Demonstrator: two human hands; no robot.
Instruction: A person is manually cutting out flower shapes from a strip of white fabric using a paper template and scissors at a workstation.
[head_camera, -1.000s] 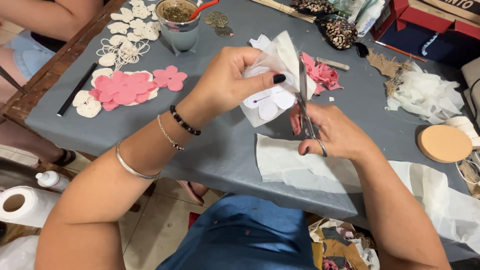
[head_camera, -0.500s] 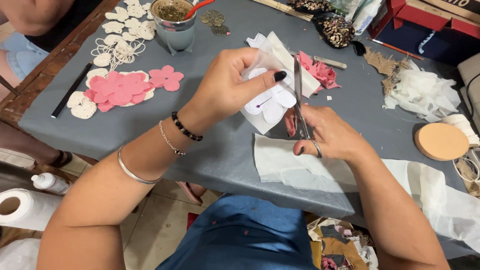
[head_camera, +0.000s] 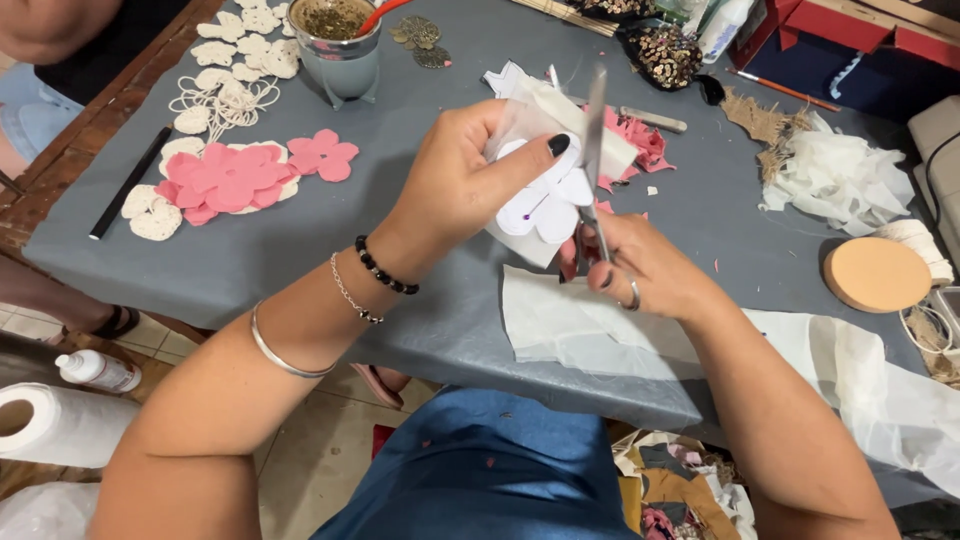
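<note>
Working left to right, we are counting one black stick (head_camera: 128, 184) near the table's left edge, then one cluster of pink felt flowers (head_camera: 232, 176) with a single loose pink flower (head_camera: 325, 155) just beside it, cream flower cutouts (head_camera: 244, 40) above, and one grey cup (head_camera: 339, 52). Our left hand (head_camera: 455, 185) is pinching a white flower-shaped piece (head_camera: 548, 205) with sheer white fabric, thumb pressed on top, holding it raised over the grey table (head_camera: 320, 260). Our right hand (head_camera: 635, 265) is gripping one pair of scissors (head_camera: 592, 170), fingers closed through the handles, blades pointing up against the white piece. One sheet of sheer fabric (head_camera: 570, 325) is lying at the near table edge beneath our right hand. Farther right we are noting one white scrap pile (head_camera: 835, 180) and one round tan disc (head_camera: 877, 273). Bare grey surface is showing between the flowers and our hands.
</note>
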